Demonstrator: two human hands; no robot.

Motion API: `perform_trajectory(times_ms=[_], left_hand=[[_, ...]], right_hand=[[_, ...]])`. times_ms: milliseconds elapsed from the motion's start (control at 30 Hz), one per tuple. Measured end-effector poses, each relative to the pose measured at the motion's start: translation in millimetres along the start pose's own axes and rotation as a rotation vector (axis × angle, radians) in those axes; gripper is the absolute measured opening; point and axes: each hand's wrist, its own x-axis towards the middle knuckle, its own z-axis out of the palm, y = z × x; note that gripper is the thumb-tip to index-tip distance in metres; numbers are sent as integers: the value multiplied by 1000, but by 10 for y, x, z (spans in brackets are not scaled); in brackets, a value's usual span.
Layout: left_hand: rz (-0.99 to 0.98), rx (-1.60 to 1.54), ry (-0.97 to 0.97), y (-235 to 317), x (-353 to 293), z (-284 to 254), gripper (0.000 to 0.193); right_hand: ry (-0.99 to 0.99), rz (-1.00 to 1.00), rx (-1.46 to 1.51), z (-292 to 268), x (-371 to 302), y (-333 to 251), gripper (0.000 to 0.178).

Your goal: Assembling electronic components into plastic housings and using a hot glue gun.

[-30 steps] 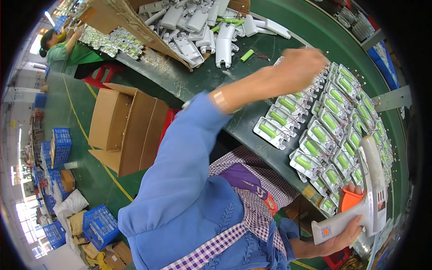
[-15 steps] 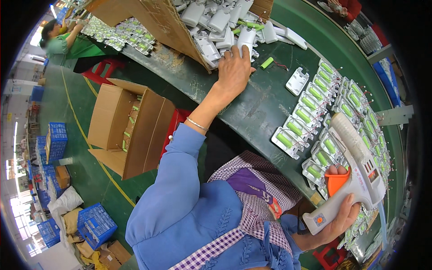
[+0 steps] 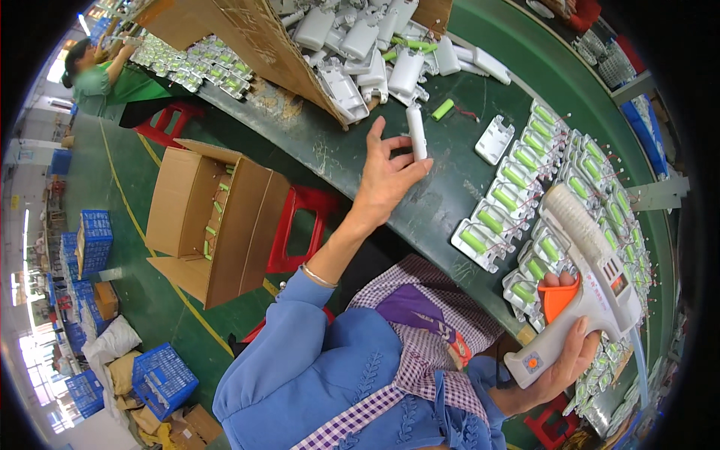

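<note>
My left hand (image 3: 384,180) pinches a white plastic casing (image 3: 417,132) on edge between thumb and fingers, just above the green tabletop. Several more white casings (image 3: 360,36) spill from a cardboard box at the far side. A loose green battery cell (image 3: 442,109) with thin wires lies just beyond the held casing, and an open white shell (image 3: 495,139) rests to its right. In my right hand (image 3: 576,358) is a white glue gun (image 3: 592,298), its fingers around the grip at the orange trigger (image 3: 558,300). The gun hangs over rows of shells holding green cells (image 3: 514,176).
The cardboard box (image 3: 262,49) stands on the table's far left part. An open carton (image 3: 214,217) with green cells is left of the table, beside a red stool (image 3: 304,225). Another person (image 3: 101,75) works at the far left. Blue crates (image 3: 161,379) stand on the floor.
My left hand has drawn back from the pile toward me, now bringing a white casing with it. The glue gun in my right hand has shifted only slightly.
</note>
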Motion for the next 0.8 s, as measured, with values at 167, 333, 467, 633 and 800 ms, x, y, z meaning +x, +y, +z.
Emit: perform_trajectory(times_ms=[167, 333, 467, 633, 800], left_hand=[[136, 338, 68, 41, -76, 74, 92], [279, 926, 8, 74, -86, 29, 65], [803, 1565, -221, 266, 145, 33, 43], [779, 1792, -488, 236, 359, -146, 26], [739, 1653, -289, -56, 191, 130, 16]], right_hand=[[7, 14, 66, 31, 1, 48, 51], [61, 2, 120, 13, -2, 63, 51], [96, 12, 124, -64, -4, 24, 52], [159, 19, 19, -113, -13, -30, 52], [126, -8, 40, -191, -17, -18, 45]])
